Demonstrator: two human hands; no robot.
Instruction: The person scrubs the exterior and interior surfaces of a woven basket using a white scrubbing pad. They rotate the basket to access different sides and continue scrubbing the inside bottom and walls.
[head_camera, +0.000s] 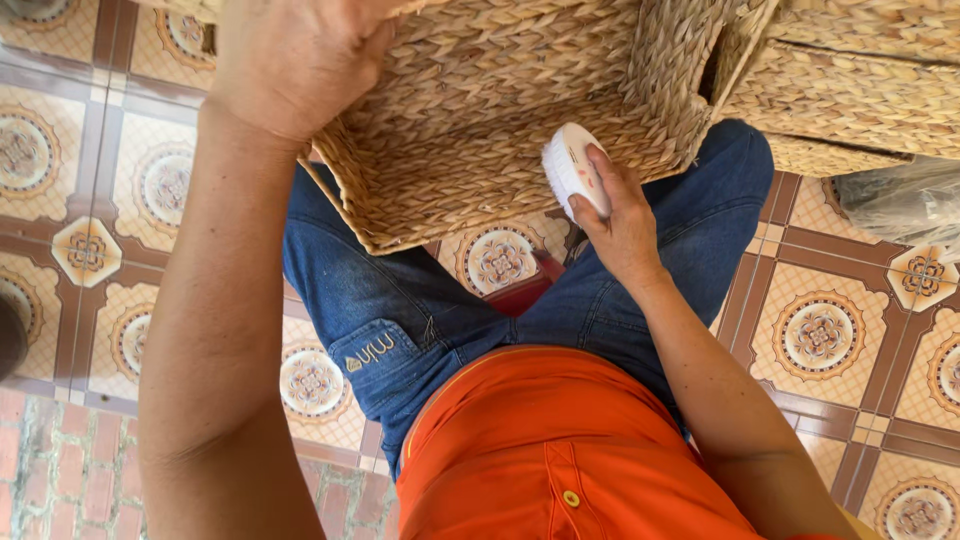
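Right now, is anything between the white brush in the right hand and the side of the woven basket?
Nothing visible. The right hand holds the white brush right at the outer wall of the woven basket, bristles toward the weave; whether they touch cannot be told. The left hand grips the basket's near rim, away from the brush.

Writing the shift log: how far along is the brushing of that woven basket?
Done: cannot tell; the woven basket shows no visible difference between brushed and unbrushed weave. In hand: the left hand steadies the basket tilted over the lap, while the right hand presses a white brush against its side. Left: more woven baskets are stacked at the right, their state unclear.
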